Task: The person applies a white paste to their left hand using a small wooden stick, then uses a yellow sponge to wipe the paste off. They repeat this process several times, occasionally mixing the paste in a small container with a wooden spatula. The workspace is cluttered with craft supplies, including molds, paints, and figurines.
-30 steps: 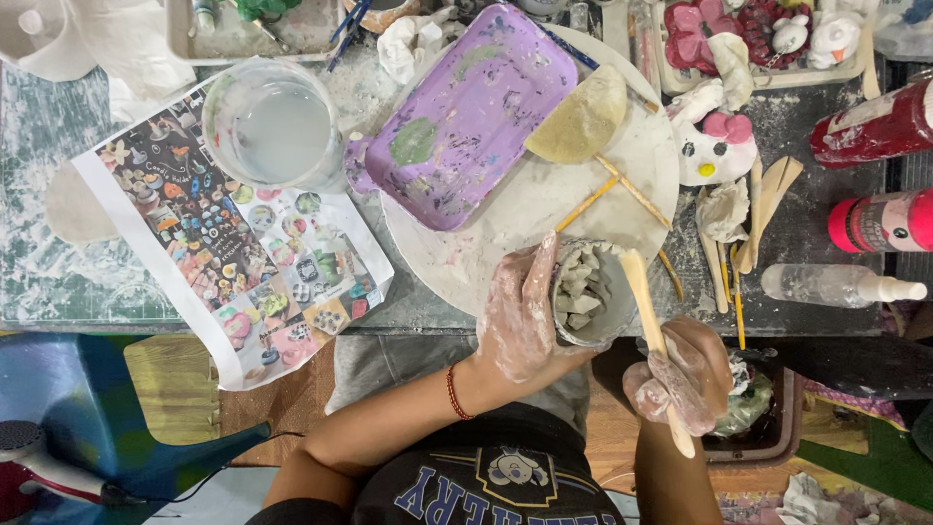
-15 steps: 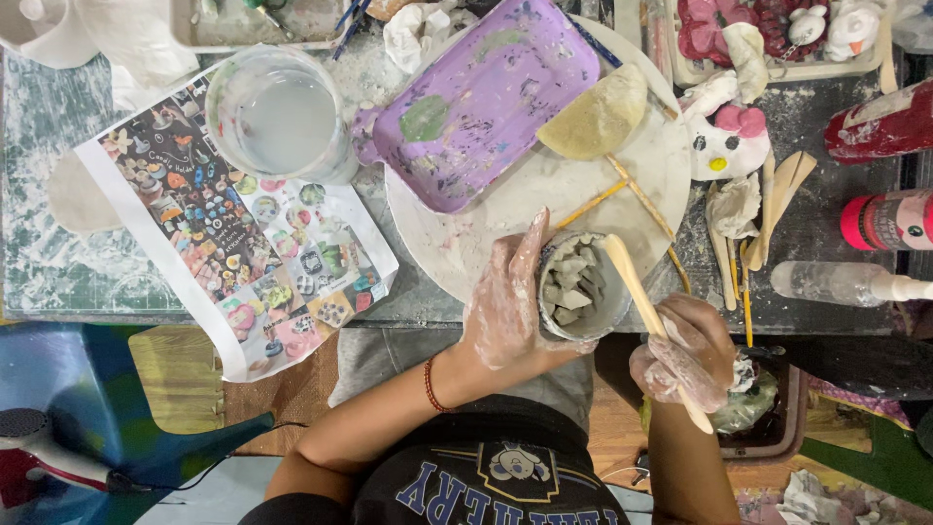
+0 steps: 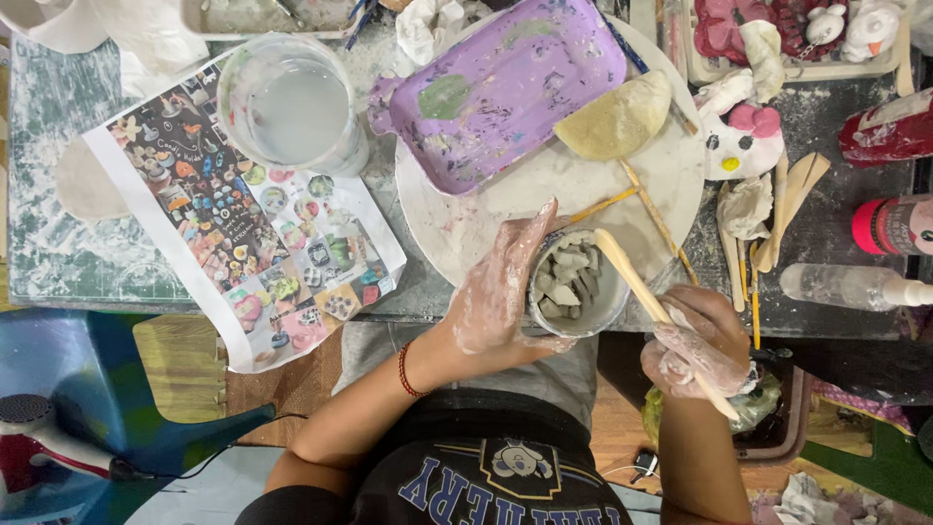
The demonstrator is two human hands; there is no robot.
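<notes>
1. Clay-grey slip coats both hands. The left hand (image 3: 501,292) wraps the left wall of a small round cup (image 3: 575,282) filled with grey clay lumps, fingers closed around it. The cup sits at the near edge of the table, just on the near rim of the round white board (image 3: 671,165).
2. The right hand (image 3: 702,342) is closed on a flat wooden stick (image 3: 649,299), whose far tip dips into the cup; the hand itself hangs off the table's near edge, above the lap.
3. Room to move is tight: a purple tray (image 3: 505,87) and a pale half-round of clay (image 3: 614,119) fill the board's far part, thin wooden tools (image 3: 646,204) lie just right of the cup, and more wooden sticks (image 3: 787,204) lie further right.
4. To the left, a printed picture sheet (image 3: 243,224) overhangs the near edge, with a clear water tub (image 3: 289,105) on its far corner.
5. The tabletop is dark and dusted with white powder; a clear squeeze bottle (image 3: 846,285) lies at the right. Below, a blue stool (image 3: 87,389) stands near left.
</notes>
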